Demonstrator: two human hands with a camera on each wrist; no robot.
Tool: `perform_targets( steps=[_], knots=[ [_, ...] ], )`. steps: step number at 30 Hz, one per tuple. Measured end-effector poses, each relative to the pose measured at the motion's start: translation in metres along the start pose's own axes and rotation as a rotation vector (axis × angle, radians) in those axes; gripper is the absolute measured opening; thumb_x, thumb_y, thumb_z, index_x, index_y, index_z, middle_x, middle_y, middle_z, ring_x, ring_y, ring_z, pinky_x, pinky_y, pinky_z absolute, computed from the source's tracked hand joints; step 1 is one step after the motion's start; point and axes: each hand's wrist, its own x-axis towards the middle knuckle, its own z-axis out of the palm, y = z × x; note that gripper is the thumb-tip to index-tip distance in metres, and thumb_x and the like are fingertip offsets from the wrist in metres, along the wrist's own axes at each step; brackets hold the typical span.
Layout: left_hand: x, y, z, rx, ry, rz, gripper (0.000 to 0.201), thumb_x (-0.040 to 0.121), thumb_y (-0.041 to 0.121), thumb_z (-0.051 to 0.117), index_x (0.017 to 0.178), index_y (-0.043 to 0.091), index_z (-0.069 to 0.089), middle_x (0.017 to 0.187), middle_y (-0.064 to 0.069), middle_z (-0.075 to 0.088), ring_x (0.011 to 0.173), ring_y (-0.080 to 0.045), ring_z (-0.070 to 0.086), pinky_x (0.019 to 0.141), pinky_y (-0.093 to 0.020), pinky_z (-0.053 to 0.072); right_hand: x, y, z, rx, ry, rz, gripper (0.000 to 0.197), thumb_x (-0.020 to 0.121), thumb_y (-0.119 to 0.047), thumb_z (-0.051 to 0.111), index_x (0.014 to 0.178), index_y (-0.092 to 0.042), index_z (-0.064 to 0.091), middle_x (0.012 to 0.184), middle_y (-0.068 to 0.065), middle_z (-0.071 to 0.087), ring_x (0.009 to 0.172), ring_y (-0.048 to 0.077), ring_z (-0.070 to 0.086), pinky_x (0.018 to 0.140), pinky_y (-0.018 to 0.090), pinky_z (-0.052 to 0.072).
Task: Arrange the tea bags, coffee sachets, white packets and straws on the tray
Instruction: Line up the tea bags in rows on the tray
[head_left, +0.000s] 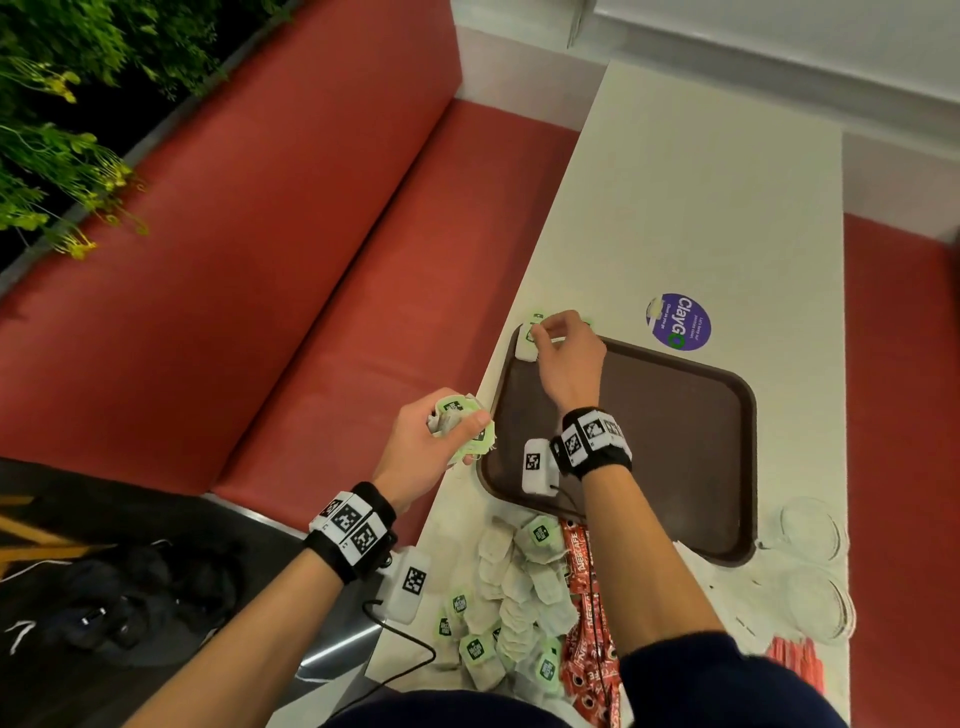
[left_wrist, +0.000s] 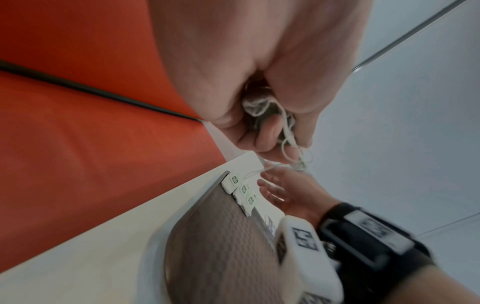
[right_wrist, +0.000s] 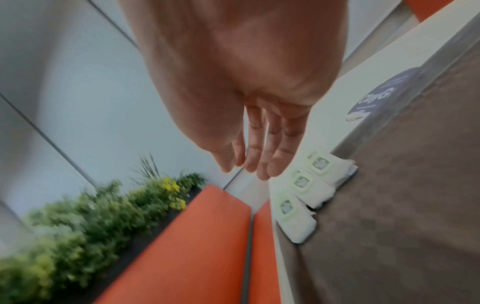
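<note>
Three tea bags (right_wrist: 301, 197) lined at tray (head_left: 675, 415) 11 o'clock corner. Right hand (head_left: 566, 353) fingers straight, empty, above them. Left hand (head_left: 436, 436) grips tea-bag bunch (head_left: 460, 415). Loose pile (head_left: 514, 582), coffee sachets (head_left: 587, 597), straws (head_left: 795, 660) at surface 6 o'clock, unplaced.

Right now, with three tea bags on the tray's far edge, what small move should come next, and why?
Probably the right hand, open and empty, should take another bag from the bunch the left hand grips, then extend the row of tea bags along the tray.
</note>
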Motion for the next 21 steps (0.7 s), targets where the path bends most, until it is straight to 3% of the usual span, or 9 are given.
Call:
perform_targets(
  steps=[2,3,5,7,10,12,16,18,21],
  knots=[
    [-0.002,0.002,0.001,-0.007,-0.007,0.003,0.021,0.097,0.024,0.082,0.100,0.005,0.072,0.084,-0.016,0.073,0.070,-0.028,0.071,0.065,-0.046,0.057,-0.034,-0.020,-0.021,0.142,-0.056,0.014,0.013,0.105,-0.034,0.068,0.104,-0.022,0.072,0.099,-0.009,0.076,0.078,0.000,0.070,0.079,0.020,0.054],
    [-0.001,0.002,0.002,-0.017,-0.015,0.011,0.020,0.097,0.022,0.081,0.101,0.004,0.072,0.086,-0.020,0.073,0.070,-0.027,0.070,0.064,-0.045,0.056,-0.050,-0.027,-0.030,0.206,-0.119,0.019,0.015,0.106,-0.037,0.067,0.105,-0.024,0.074,0.096,-0.008,0.078,0.078,0.001,0.072,0.077,0.018,0.056],
    [-0.004,0.004,0.002,-0.037,-0.040,0.036,0.016,0.098,0.019,0.080,0.104,0.005,0.074,0.088,-0.022,0.072,0.072,-0.024,0.069,0.062,-0.039,0.057,-0.085,-0.038,-0.047,0.293,-0.258,0.023,0.021,0.108,-0.044,0.065,0.110,-0.026,0.075,0.098,-0.008,0.080,0.084,0.007,0.076,0.077,0.024,0.061],
    [-0.021,0.015,0.001,-0.060,-0.100,0.079,0.012,0.099,0.017,0.078,0.105,0.007,0.075,0.087,-0.015,0.072,0.074,-0.021,0.069,0.060,-0.035,0.058,-0.124,-0.045,-0.066,0.348,-0.339,0.054,0.029,0.109,-0.049,0.060,0.115,-0.025,0.075,0.104,-0.007,0.080,0.089,0.010,0.077,0.077,0.026,0.061],
    [-0.027,0.021,0.000,-0.037,-0.190,0.114,0.008,0.100,0.015,0.077,0.106,0.010,0.076,0.096,-0.013,0.076,0.079,-0.021,0.070,0.063,-0.038,0.059,-0.150,-0.045,-0.079,0.517,-0.443,0.176,0.041,0.111,-0.051,0.054,0.117,-0.017,0.077,0.107,0.007,0.078,0.088,0.016,0.072,0.077,0.029,0.058],
    [-0.031,0.022,-0.003,-0.005,-0.274,0.142,0.006,0.100,0.015,0.077,0.104,0.011,0.076,0.102,-0.014,0.077,0.081,-0.020,0.071,0.067,-0.039,0.058,-0.162,-0.046,-0.086,0.635,-0.500,0.217,0.041,0.112,-0.046,0.054,0.118,-0.012,0.076,0.107,0.019,0.075,0.087,0.019,0.067,0.075,0.029,0.056],
    [-0.044,0.026,-0.003,0.117,-0.415,0.179,0.013,0.099,0.022,0.079,0.105,0.011,0.075,0.090,-0.015,0.073,0.076,-0.019,0.065,0.070,-0.043,0.053,-0.176,-0.043,-0.099,0.652,-0.541,0.161,0.018,0.105,-0.026,0.072,0.111,-0.009,0.076,0.099,0.012,0.071,0.087,0.020,0.063,0.076,0.032,0.055],
    [-0.047,0.030,-0.004,0.137,-0.431,0.190,0.015,0.099,0.024,0.080,0.106,0.012,0.075,0.088,-0.010,0.072,0.076,-0.017,0.064,0.069,-0.041,0.052,-0.178,-0.041,-0.105,0.672,-0.566,0.152,0.018,0.103,-0.022,0.074,0.112,-0.006,0.074,0.102,0.014,0.072,0.088,0.022,0.065,0.079,0.036,0.056],
    [-0.049,0.034,-0.005,0.154,-0.407,0.220,0.015,0.099,0.027,0.079,0.104,0.013,0.075,0.089,-0.015,0.071,0.074,-0.021,0.064,0.067,-0.044,0.053,-0.181,-0.040,-0.116,0.715,-0.527,0.160,0.021,0.105,-0.018,0.070,0.116,0.000,0.069,0.102,0.016,0.073,0.085,0.023,0.067,0.077,0.030,0.059]
  ],
)
